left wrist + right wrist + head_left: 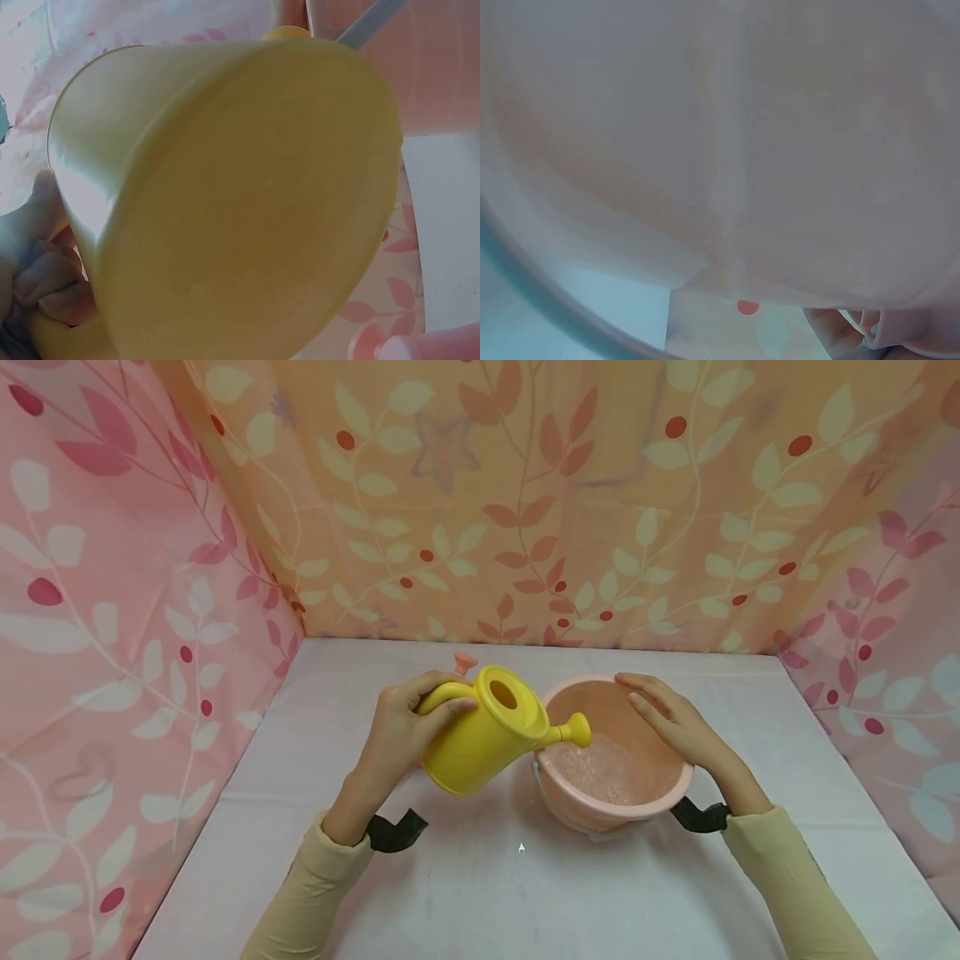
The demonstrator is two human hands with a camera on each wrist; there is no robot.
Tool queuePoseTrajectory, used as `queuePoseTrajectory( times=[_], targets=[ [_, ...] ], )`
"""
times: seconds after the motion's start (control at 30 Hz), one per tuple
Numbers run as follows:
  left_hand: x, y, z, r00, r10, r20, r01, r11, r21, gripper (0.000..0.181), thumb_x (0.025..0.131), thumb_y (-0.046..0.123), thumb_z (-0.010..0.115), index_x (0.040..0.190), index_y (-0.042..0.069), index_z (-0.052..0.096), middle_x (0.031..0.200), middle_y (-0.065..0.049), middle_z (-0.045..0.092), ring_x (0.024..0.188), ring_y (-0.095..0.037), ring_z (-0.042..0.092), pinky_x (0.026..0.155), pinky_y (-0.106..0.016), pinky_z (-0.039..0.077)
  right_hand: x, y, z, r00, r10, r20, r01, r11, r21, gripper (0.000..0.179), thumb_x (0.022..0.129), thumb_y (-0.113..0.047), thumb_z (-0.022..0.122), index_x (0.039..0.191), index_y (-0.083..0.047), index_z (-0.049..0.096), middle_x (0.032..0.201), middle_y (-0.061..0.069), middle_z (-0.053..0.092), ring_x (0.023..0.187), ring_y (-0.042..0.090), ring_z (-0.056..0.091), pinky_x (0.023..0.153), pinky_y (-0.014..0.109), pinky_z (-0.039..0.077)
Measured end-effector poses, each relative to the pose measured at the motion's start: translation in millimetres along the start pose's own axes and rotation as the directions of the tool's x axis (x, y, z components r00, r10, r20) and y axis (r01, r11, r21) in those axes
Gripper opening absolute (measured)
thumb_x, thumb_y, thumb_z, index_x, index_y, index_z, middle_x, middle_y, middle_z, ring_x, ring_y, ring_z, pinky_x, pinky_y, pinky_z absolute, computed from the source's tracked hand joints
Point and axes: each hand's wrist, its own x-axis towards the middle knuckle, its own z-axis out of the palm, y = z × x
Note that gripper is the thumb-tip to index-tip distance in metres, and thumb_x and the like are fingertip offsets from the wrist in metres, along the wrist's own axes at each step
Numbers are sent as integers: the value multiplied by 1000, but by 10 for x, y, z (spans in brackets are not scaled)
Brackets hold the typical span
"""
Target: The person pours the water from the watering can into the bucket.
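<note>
My left hand [408, 718] grips the handle of a yellow watering can [480, 743], which is tilted to the right. The can's spout head [577, 730] hangs over a pink bucket [615, 812] with rippling water [600, 768] inside. In the left wrist view, the can's base [255, 195] fills most of the picture, with curled fingers [56, 289] at the handle. My right hand [675, 722] holds the bucket's right rim, thumb on the inner side. The bucket's wall [727, 165] covers most of the right wrist view, hiding much of that hand.
Behind the yellow can, a pink flared spout head [465, 663] shows; the rest of that item is mostly hidden. The bucket's handle hangs at its front. A white-covered table [480, 893] lies below, with patterned cloth [480, 502] at the back and sides.
</note>
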Motion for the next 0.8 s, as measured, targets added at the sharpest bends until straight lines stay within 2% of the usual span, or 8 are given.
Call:
queuePoseTrajectory(
  times=[0.23, 0.8],
  targets=[
    [2, 8, -1, 1000, 10, 0, -10, 1000, 8, 19, 77, 31, 74, 93, 21, 69, 87, 7, 68, 75, -9, 60, 71, -26, 52, 1, -19, 2, 1000, -3, -6, 3, 1000, 10, 41, 98, -18, 46, 139, -14, 42, 142, 11, 39, 132, 34, 33, 96, 65, 30],
    [5, 4, 3, 1000, 20, 9, -20, 1000, 10, 19, 77, 32, 73, 93, 22, 69, 87, 8, 67, 75, -8, 60, 70, -25, 52, 6, 8, 6, 1000, 5, 1, -5, 1000, -8, 41, 98, -20, 46, 139, -17, 42, 142, 9, 39, 133, 33, 32, 97, 64, 30]
  ],
)
